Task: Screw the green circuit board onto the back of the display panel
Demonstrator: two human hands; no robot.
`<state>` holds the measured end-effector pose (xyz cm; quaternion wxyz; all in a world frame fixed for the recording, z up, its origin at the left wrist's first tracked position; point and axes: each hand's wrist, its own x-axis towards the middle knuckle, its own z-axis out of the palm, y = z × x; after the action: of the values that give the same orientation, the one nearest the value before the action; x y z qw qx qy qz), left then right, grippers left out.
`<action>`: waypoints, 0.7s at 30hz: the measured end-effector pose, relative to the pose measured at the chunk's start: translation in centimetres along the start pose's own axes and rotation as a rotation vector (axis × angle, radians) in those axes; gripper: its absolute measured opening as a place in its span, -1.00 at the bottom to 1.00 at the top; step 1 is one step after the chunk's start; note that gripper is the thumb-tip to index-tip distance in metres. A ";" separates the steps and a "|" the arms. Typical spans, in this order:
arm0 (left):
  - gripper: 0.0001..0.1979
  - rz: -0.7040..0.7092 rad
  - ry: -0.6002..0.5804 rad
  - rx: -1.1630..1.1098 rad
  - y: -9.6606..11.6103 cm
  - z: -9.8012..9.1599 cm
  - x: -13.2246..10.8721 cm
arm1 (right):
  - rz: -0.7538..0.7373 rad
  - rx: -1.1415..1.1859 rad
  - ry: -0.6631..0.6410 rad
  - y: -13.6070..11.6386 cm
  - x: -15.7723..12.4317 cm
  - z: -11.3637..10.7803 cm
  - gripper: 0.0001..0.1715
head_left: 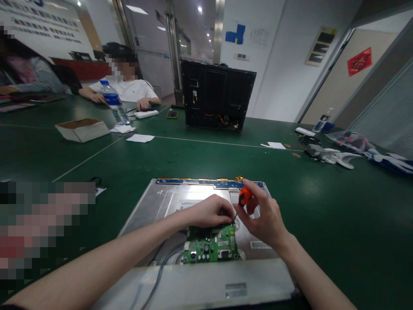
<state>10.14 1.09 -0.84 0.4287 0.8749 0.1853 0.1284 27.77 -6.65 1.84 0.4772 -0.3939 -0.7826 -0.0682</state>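
A screwdriver with an orange-red and black handle is gripped in my right hand, tilted so its thin shaft points down and left. The tip meets the upper right corner of a green circuit board. At that corner my left hand rests with curled fingers, closed beside the tip; what they pinch, if anything, is hidden. The board lies on the silver metal back of a flat display panel. Along the panel's far edge runs a narrow blue circuit strip.
Grey cables run off the board's left side. A black monitor housing stands across the green table. At left are an open box, a water bottle and seated people. Gloves lie at right.
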 end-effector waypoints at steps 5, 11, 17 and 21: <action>-0.85 0.018 0.019 0.001 0.0 0.0 0.0 | -0.043 0.010 0.005 0.1 0.1 0.0 -0.31; -0.92 0.014 -0.007 -0.004 0.0 0.0 0.0 | 0.005 0.038 -0.048 -0.1 0.0 -0.1 -0.26; -0.92 0.014 -0.007 -0.016 -0.1 0.0 0.0 | 0.005 -0.005 0.017 0.0 -0.1 0.1 -0.28; -0.90 0.000 -0.015 -0.015 -0.1 -0.1 0.0 | -0.021 -0.030 0.027 0.1 -0.1 0.1 -0.28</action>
<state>10.11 1.23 -0.89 0.4365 0.8726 0.1813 0.1232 27.78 -6.57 1.64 0.4809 -0.3918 -0.7792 -0.0902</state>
